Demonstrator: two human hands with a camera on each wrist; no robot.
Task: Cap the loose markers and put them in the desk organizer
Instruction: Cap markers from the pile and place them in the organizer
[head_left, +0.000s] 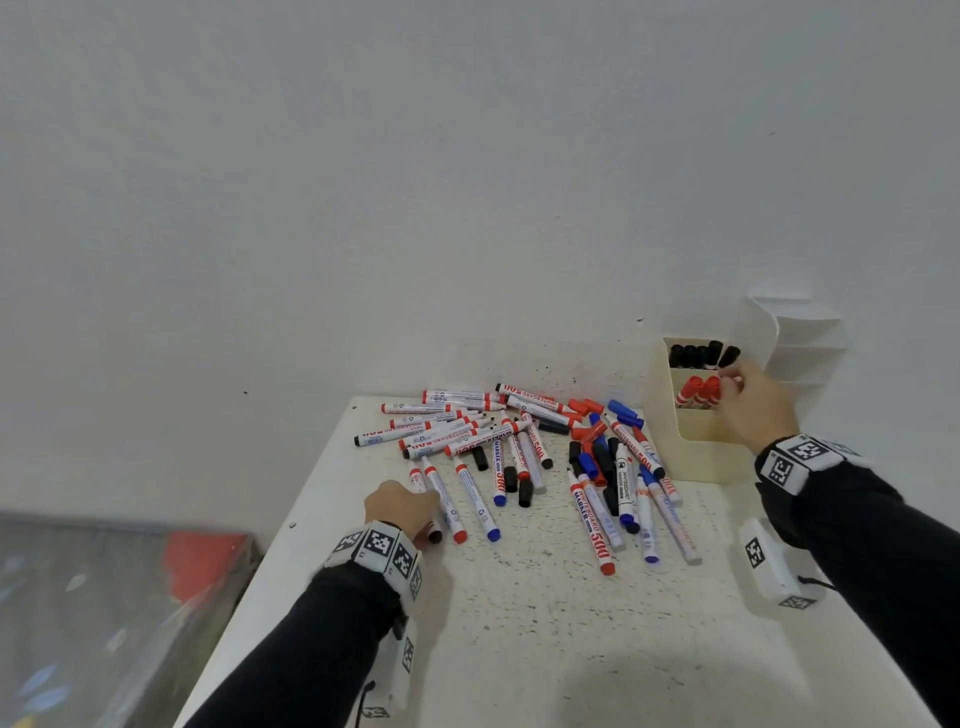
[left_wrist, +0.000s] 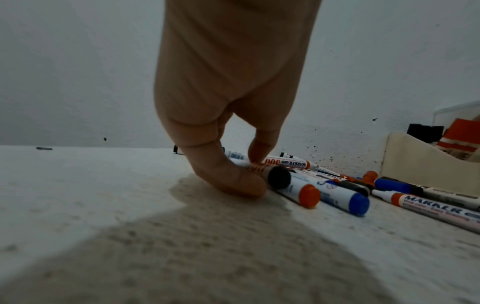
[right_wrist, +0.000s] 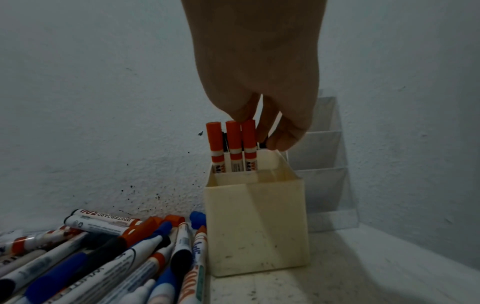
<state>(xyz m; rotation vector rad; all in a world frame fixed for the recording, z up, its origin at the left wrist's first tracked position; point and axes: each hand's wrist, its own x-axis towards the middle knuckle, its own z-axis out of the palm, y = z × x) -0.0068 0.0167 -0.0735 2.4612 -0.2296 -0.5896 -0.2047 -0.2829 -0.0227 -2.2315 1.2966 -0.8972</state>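
Note:
A pile of whiteboard markers (head_left: 498, 447) and loose red, blue and black caps (head_left: 602, 457) lies on the white table (head_left: 519, 623). A cream desk organizer (head_left: 691, 447) stands at the back right, with black-capped markers (head_left: 691, 356) in the rear cell and red-capped markers (head_left: 698, 392) in the middle one. My right hand (head_left: 732, 376) holds a black-capped marker (head_left: 730, 356) at the rear cell; in the right wrist view the hand (right_wrist: 262, 131) hangs above the red caps (right_wrist: 233, 139) and the organizer (right_wrist: 254, 226). My left hand (head_left: 405, 506) pinches a black-ended marker (left_wrist: 279, 180) between thumb (left_wrist: 233, 181) and forefinger at the pile's left edge.
A clear tiered holder (head_left: 800, 332) stands behind the organizer against the white wall. The table's left edge (head_left: 270, 551) drops to a dark area with a red object (head_left: 208, 561). Bare tabletop lies in front of the pile.

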